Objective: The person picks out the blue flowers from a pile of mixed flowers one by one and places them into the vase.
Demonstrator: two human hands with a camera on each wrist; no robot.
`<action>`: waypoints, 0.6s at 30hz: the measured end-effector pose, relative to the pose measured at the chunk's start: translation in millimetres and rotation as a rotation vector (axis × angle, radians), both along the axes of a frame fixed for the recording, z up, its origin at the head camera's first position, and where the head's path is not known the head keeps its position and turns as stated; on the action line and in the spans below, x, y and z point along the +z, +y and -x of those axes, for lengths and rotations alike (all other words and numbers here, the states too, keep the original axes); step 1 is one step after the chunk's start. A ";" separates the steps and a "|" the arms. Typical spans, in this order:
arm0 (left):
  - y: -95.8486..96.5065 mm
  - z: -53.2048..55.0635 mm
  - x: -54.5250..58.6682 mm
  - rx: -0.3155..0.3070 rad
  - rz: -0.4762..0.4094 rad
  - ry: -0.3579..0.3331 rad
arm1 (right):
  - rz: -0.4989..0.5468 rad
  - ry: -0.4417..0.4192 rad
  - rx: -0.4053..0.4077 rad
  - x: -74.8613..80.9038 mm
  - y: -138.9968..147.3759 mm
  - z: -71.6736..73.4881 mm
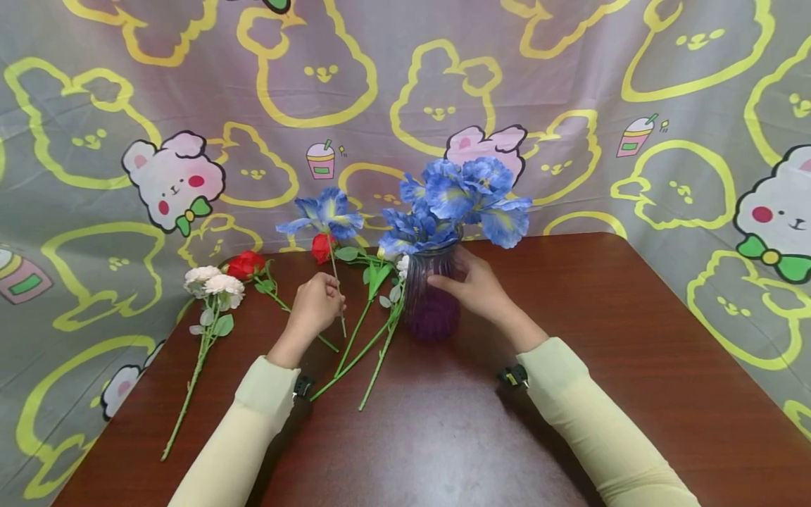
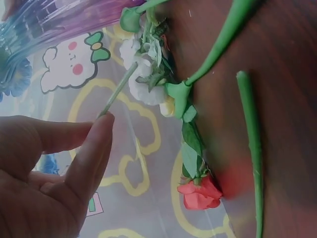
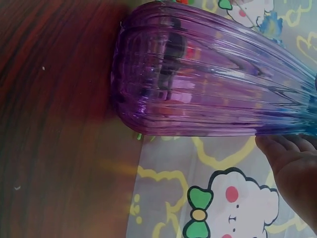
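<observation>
My left hand [image 1: 315, 304] pinches the thin stem [image 2: 118, 90] of a blue iris [image 1: 326, 215] between thumb and fingers. The bloom points up, and the stem's bare lower end sticks out below the hand. To its right stands a ribbed glass vase [image 1: 432, 320], purple at the base and bluish near the neck. Several blue irises [image 1: 465, 190] spread over the vase's rim. My right hand [image 1: 479, 287] holds the vase's upper right side, its thumb in front and its fingers behind. In the right wrist view the fingers touch the glass near the neck.
Pale carnations [image 1: 215, 285] on a long stem lie at the table's left. Red roses [image 1: 246, 265] and several green stems [image 1: 355, 338] lie between them and the vase, partly under the left hand. A patterned cloth [image 1: 557, 84] hangs behind the brown table [image 1: 633, 394].
</observation>
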State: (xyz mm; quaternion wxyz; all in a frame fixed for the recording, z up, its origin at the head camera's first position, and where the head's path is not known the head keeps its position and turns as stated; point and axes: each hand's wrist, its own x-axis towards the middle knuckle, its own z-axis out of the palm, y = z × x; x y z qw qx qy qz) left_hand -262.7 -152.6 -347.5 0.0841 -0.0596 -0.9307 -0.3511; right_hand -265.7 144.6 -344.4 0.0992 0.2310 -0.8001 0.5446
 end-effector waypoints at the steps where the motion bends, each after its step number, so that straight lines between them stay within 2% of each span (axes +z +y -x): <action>1: 1.1 -0.5 0.1 -0.006 -0.004 0.013 | -0.006 0.000 -0.001 0.7 0.3 -0.4; 7: 6.4 -2.6 2.4 -0.027 -0.038 0.060 | -0.087 -0.004 -0.053 8.3 4.3 -5.5; 12: 11.3 -5.3 5.6 -0.043 -0.073 0.098 | -0.107 -0.010 -0.094 15.4 6.3 -14.5; 18: 17.4 -9.0 9.8 -0.059 -0.099 0.199 | -0.093 0.039 -0.174 25.2 6.7 -25.0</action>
